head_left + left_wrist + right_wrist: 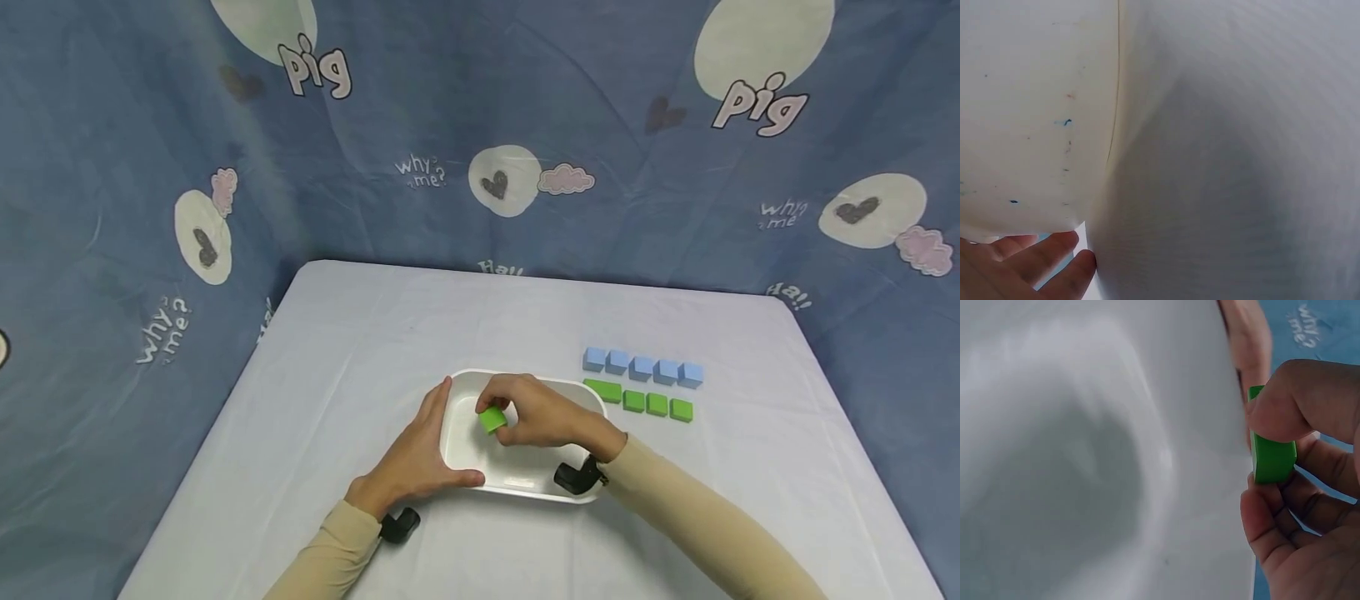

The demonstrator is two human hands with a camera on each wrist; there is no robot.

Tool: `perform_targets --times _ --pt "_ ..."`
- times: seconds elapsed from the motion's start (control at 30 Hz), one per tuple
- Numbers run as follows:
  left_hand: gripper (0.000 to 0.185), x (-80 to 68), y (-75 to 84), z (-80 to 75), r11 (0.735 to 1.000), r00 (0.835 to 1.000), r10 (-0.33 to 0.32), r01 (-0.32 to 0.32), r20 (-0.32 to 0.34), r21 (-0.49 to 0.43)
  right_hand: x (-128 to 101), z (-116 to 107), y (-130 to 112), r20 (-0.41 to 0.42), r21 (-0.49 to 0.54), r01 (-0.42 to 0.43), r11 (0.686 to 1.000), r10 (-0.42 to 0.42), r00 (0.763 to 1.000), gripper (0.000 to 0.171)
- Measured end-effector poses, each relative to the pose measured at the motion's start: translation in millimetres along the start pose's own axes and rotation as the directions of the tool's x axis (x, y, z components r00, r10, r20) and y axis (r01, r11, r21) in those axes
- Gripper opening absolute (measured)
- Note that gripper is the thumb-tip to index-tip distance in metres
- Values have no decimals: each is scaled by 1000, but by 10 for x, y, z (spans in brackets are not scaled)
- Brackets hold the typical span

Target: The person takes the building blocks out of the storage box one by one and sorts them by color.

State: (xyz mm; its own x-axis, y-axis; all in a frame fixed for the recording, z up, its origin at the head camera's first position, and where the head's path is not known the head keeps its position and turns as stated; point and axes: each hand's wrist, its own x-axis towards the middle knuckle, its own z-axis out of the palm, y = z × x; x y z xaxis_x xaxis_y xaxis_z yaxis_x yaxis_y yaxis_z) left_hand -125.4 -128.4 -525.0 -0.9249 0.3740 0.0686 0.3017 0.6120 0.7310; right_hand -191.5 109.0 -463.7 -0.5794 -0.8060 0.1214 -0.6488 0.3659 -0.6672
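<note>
Between the thumb and fingers of my right hand [536, 412] is a green block [492, 419], held above the white tray [465, 454]. The right wrist view shows the thumb across one side of the block and the fingertips against its other sides. My left hand [416, 458] rests against the tray's left end, its fingers nearly straight along the side and its thumb at the front rim. In the left wrist view, those fingers [1069, 265] touch the tray's outer wall [1035, 144], which bears small blue specks. My right forearm hides part of the tray.
Right of the tray, a row of several blue blocks [641, 368] lies behind a row of green blocks [657, 405]. The row of green ones begins close to the tray's right rim. White cloth [375, 333] covers the table, and a blue printed curtain [405, 225] hangs around it.
</note>
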Motion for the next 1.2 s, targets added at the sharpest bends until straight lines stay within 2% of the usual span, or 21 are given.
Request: perform_targets --times 0.2,0.43,0.73,1.2 --pt "144 -6 -8 -3 1000 1000 -22 22 3 0 -131 -121 39 -77 26 -39 999 41 996 32" --pt "144 -1 4 -8 999 999 -38 38 2 -2 -310 -295 112 -171 82 -90 993 103 980 34" --pt "145 2 28 -4 998 998 -57 57 4 -9 -536 -435 189 -245 99 -199 975 218 945 34" --pt "144 3 14 12 1000 999 -31 31 -14 4 -1027 -681 369 -351 185 -276 943 326 878 35"
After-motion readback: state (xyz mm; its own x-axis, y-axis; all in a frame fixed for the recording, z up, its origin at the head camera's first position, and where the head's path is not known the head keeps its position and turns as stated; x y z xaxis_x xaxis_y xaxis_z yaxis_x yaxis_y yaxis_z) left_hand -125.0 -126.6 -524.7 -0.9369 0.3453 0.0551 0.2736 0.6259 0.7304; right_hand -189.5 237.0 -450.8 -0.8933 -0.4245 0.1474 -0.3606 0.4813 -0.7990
